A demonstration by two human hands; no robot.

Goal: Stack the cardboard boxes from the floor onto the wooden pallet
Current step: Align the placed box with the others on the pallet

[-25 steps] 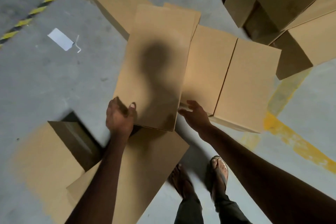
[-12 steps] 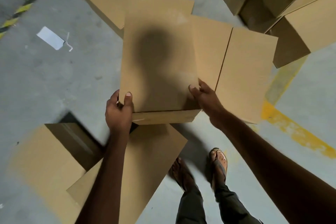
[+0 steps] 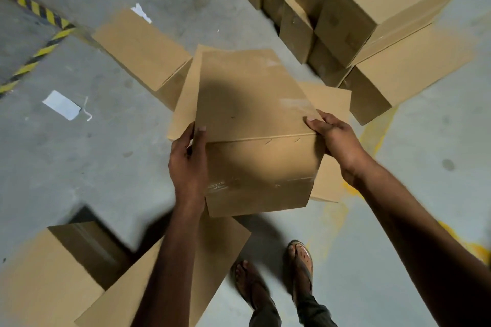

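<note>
The fingers point(image 3: 199, 138) of my left hand point(image 3: 188, 159) were clamped on the left edge of the cardboard box point(image 3: 255, 119), thumb on top and the rest curled round the side. My right hand point(image 3: 337, 141) gripped the opposite top corner the same way. The box sat between both hands, tipped so its taped near face showed, and it looked raised off the floor point(image 3: 106, 167).

Nearest me, beside my sandalled feet point(image 3: 300, 255), 2 more boxes lay: one at the lower left point(image 3: 39, 287) and one under my left forearm point(image 3: 218, 241). Just beyond, partly hidden below the held box, was a flatter box point(image 3: 332, 103), and further left another point(image 3: 143, 48) near a scrap of white paper point(image 3: 61, 105). Furthest off, at the upper right, stood the stacked boxes point(image 3: 385, 8). I could not see the pallet itself.

To do this well, I judged I should keep both grips level, bring the box in close, and turn with my feet rather than my waist. I would step clear of the boxes by my feet, then square it against the stack's edges before letting go.
</note>
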